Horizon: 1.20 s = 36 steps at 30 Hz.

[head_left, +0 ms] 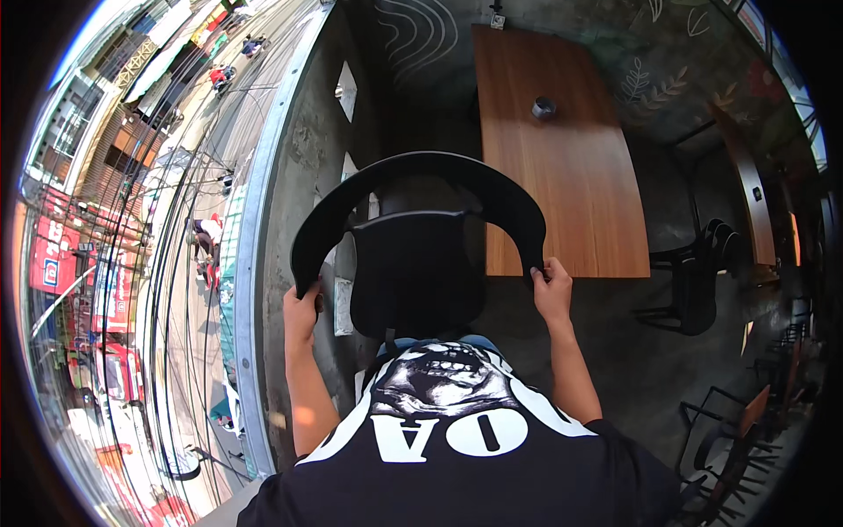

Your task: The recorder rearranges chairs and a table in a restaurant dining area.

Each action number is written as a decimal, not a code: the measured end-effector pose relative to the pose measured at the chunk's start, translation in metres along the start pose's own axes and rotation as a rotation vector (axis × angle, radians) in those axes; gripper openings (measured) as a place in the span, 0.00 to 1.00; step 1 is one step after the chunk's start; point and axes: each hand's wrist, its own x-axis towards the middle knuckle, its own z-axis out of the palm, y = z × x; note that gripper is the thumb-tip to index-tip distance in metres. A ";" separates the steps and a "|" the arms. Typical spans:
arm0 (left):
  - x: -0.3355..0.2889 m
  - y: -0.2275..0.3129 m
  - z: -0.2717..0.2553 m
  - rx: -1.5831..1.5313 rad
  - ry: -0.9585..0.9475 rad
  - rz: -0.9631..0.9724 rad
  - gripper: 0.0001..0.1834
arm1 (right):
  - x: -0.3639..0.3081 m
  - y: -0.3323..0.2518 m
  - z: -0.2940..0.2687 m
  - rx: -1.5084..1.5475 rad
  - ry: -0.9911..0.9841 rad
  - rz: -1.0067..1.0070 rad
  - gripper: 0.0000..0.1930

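Note:
A black chair stands right in front of me, with a wide curved band arching above its seat like a joined backrest and armrests. My left hand is closed round the band's left end, beside the concrete wall. At the other end my right hand grips it, thumb on the upper edge. Both forearms reach forward at about the same distance. How the band joins the seat is hidden. Close beyond my right hand lies the near edge of a long wooden table.
A small grey round pot sits on the table. To the left, a concrete wall with a metal ledge overlooks a street with cables. More black chairs and another wooden table stand to the right.

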 end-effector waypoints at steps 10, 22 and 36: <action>-0.108 -0.032 0.018 0.042 0.042 0.011 0.12 | -0.065 0.061 -0.054 0.048 -0.080 0.062 0.07; -0.195 -0.085 -0.016 -0.003 0.061 -0.017 0.11 | -0.144 0.066 -0.089 0.093 -0.065 -0.040 0.06; -0.324 -0.171 -0.078 -0.137 0.055 -0.057 0.10 | -0.298 0.051 -0.134 0.002 -0.096 -0.010 0.05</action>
